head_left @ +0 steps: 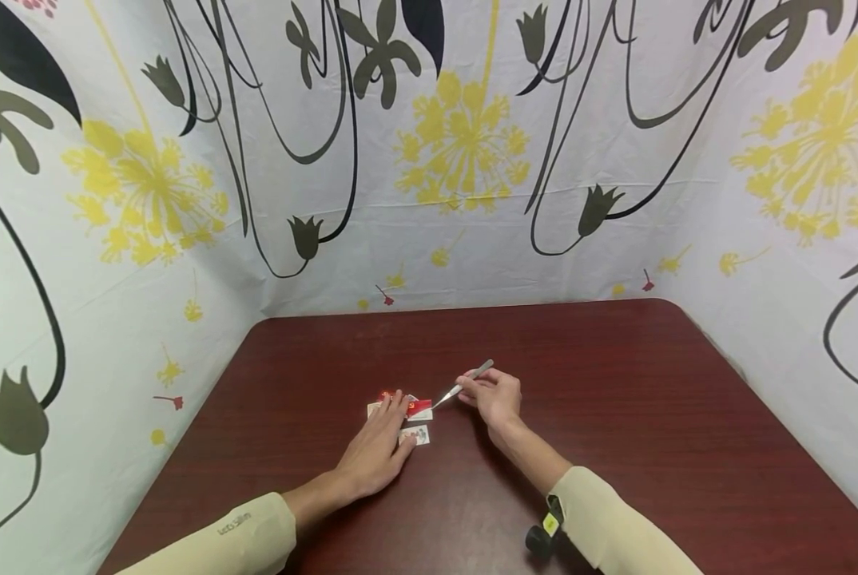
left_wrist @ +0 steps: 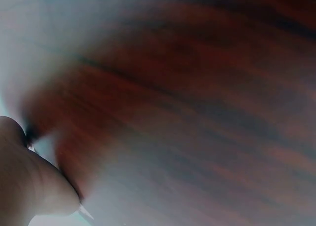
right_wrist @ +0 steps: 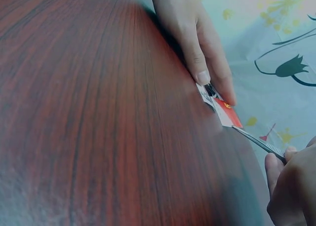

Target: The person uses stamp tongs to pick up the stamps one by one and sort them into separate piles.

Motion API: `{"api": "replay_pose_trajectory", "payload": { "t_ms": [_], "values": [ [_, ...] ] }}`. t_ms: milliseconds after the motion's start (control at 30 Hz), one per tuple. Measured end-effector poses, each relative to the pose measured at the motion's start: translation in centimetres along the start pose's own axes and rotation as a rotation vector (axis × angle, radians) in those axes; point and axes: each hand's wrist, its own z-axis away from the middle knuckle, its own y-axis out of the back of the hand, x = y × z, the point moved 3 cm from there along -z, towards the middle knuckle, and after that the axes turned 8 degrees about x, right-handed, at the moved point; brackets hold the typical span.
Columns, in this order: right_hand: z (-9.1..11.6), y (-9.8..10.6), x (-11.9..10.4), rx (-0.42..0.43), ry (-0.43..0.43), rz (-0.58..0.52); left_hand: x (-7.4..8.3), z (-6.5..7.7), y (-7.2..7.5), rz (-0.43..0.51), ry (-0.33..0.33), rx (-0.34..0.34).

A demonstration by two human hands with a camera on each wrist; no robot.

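Observation:
My right hand (head_left: 496, 395) pinches a pair of metal tweezers (head_left: 463, 385) between thumb and fingers. Their tips meet the right edge of a small red-and-white printed paper piece (head_left: 420, 406), stamp-like, with a yellow emblem. Across that piece and the white papers by it lies my left hand (head_left: 375, 457), fingers stretched out and covering part of them. Near its thumb is a second small white piece (head_left: 418, 434) with a faint picture. In the right wrist view the tweezers (right_wrist: 260, 144) touch the red piece's corner. The left wrist view is mostly blurred, showing part of the hand (left_wrist: 34, 186).
The papers lie on a dark red wood-grain table (head_left: 580, 359). Patterned white cloth (head_left: 371, 176) with flowers and vines hangs behind it and at both sides. A black strap with a dark round device (head_left: 540, 541) is on the right wrist, low over the table.

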Motion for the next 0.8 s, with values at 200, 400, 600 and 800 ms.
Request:
{"api": "replay_pose_trajectory", "payload": {
  "t_ms": [200, 400, 600, 800],
  "values": [
    [0.0, 0.05, -0.01, -0.004, -0.012, -0.005, 0.06, 0.07, -0.09, -0.019, -0.01, -0.008],
    [0.18, 0.13, 0.06, -0.007, -0.018, 0.009, 0.07, 0.17, -0.16, -0.032, -0.002, -0.03],
    [0.22, 0.16, 0.14, -0.01, -0.018, 0.018, 0.13, 0.06, -0.05, -0.029, -0.012, -0.004],
    [0.26, 0.1, 0.07, -0.007, -0.027, 0.021, 0.18, -0.11, 0.51, -0.04, -0.026, 0.06]
  ]
}}
